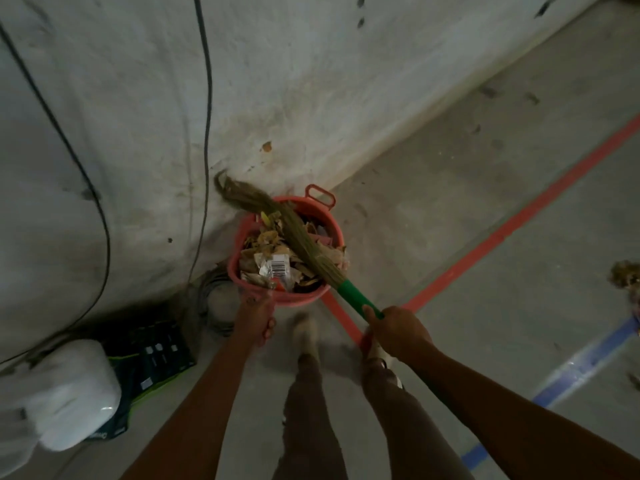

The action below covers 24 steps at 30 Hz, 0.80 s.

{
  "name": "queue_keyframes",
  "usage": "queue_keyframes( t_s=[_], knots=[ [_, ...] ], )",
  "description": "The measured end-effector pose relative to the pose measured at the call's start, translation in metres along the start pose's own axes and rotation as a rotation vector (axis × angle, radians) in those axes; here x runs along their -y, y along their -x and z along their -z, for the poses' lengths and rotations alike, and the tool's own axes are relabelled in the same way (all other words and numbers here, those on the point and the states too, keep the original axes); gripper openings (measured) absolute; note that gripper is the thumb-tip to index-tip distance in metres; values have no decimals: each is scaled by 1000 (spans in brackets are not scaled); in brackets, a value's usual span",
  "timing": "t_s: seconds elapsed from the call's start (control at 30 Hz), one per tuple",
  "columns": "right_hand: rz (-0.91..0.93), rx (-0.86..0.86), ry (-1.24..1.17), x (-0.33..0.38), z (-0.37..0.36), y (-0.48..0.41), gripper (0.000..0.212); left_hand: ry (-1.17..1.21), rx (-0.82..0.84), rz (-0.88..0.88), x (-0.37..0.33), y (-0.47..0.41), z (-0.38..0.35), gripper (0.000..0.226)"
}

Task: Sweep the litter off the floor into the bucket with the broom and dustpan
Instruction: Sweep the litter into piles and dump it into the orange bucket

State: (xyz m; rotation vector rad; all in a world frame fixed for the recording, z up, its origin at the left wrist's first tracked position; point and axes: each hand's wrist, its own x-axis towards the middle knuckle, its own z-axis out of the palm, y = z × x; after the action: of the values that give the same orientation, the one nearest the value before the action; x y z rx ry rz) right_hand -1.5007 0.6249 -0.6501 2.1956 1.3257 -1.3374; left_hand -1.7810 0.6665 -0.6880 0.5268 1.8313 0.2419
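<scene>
The round pink plastic bucket [301, 298], heaped with dry leaves and wrappers [277, 268], sits mid-frame on the grey concrete floor [485, 202]. My right hand [398, 332] grips the green-handled straw broom [298, 233], whose bristles lie across the bucket. My left hand [258, 323] is curled at the near rim, on what I cannot tell.

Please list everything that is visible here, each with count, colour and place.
bucket: one, pink, by the wall, holding litter
broom: one, straw, green handle, across the bucket
litter pile: one, brown, floor, right edge
cables: two, black, on the wall
red line: one, floor, right
blue line: one, floor, lower right
sack: one, white, lower left
pack: one, dark, beside the sack
legs: two, brown trousers, bottom centre
left hand: one, at the bucket's near rim; grip unclear
right hand: one, grips the broom's handle
</scene>
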Motion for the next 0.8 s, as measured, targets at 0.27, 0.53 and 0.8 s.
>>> queue_keyframes(
  t_s=[0.27,0.53,0.8],
  knots=[
    [-57,126,37,33,-40,-130,69,-49,134,149,-22,-156,-29,35],
    [21,180,144,61,-71,-202,39,-108,67,204,-10,-260,-90,18],
    [3,173,195,44,-70,-192,36,-147,0,85,23,-254,-82,42]
  ],
)
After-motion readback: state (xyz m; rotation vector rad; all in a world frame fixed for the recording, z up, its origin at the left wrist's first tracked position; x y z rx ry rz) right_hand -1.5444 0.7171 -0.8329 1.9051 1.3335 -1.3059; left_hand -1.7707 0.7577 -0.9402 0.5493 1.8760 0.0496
